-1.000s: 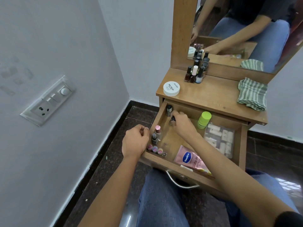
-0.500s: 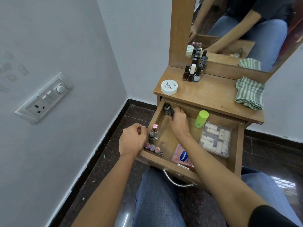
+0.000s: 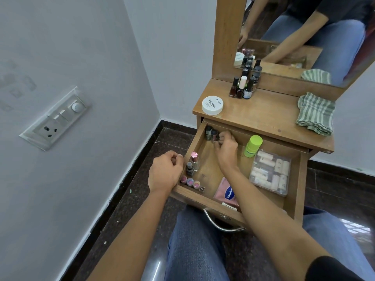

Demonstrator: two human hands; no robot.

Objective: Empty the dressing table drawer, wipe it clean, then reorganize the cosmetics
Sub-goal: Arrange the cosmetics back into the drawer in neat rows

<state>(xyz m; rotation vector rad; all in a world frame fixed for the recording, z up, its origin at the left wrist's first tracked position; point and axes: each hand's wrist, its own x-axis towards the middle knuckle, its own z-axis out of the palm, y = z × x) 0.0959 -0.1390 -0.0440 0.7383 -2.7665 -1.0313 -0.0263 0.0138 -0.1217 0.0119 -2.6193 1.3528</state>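
Dressing table (image 3: 263, 120), wood, mirror at its far edge.
Drawer (image 3: 297, 179), pulled fully out toward the seated person, still well stocked.
Striped cloth (image 3: 315, 113), folded, on the tabletop's right; no sign from here that wiping has begun.
Clear box of tubes (image 3: 271, 174), right side of drawer.
Left hand (image 3: 165, 172), closed in a fist with nothing seen in it, against the drawer's left wall, as it was a second ago.
Right hand (image 3: 226, 148), reached to the far left corner; a second ago it was nearer mid-drawer on a small bottle. Fingers curled at that bottle; whether they still pinch it I cannot tell.
Pink pouch (image 3: 225, 191), near edge, partly under the right forearm.
White tub (image 3: 212, 105), tabletop left.
Green-capped bottle (image 3: 252, 146), upright, far centre of drawer.
Polish bottles (image 3: 242, 88), clustered on the tabletop by the mirror.
Corner pair of bottles (image 3: 211, 134), now side by side where one stood alone.
Judgement: small bottles are being gathered for lifting out; emptying is partway.
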